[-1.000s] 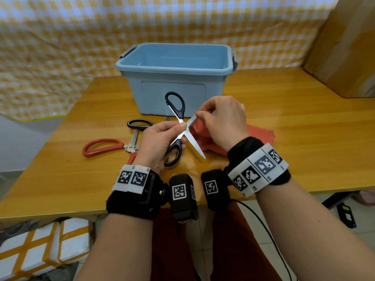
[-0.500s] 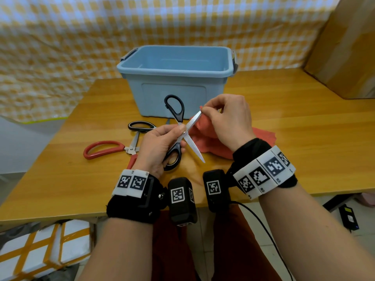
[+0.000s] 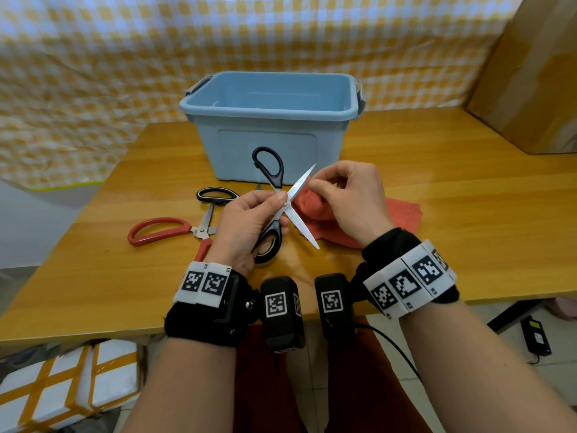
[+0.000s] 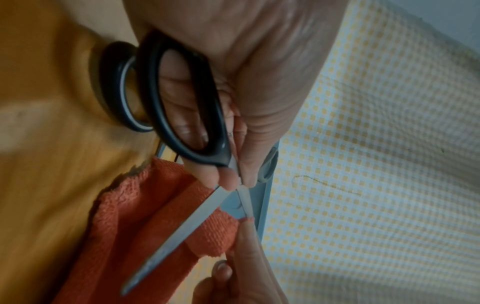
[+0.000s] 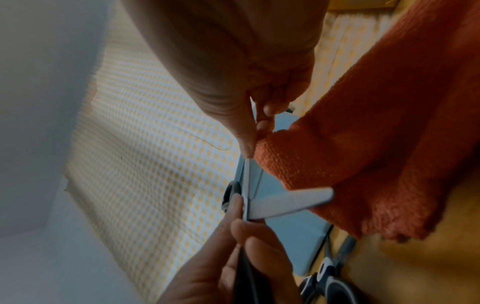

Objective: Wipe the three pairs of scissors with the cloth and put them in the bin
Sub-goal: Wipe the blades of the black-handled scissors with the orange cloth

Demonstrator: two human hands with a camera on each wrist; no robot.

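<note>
Gripping the black-handled scissors (image 3: 274,210) at the pivot and lower handle loop, left hand (image 3: 246,226) holds them above the table (image 3: 468,214), blades spread wide. Right hand (image 3: 349,198) pinches the red cloth (image 3: 402,214) round the upper blade near its tip. Red-handled scissors (image 3: 159,229) and black-and-white-handled scissors (image 3: 215,195) lie on the table, left. Blue bin (image 3: 271,120) stands behind.

- A wooden table (image 3: 437,220) fills the middle.
- A yellow-and-white checked curtain (image 3: 125,57) hangs behind it.
- A brown cardboard box (image 3: 537,76) stands at the far right.
- White boxes (image 3: 62,385) (orange tape) sit near left, on the floor.
- A black device (image 3: 536,335) lies right, on the floor.
</note>
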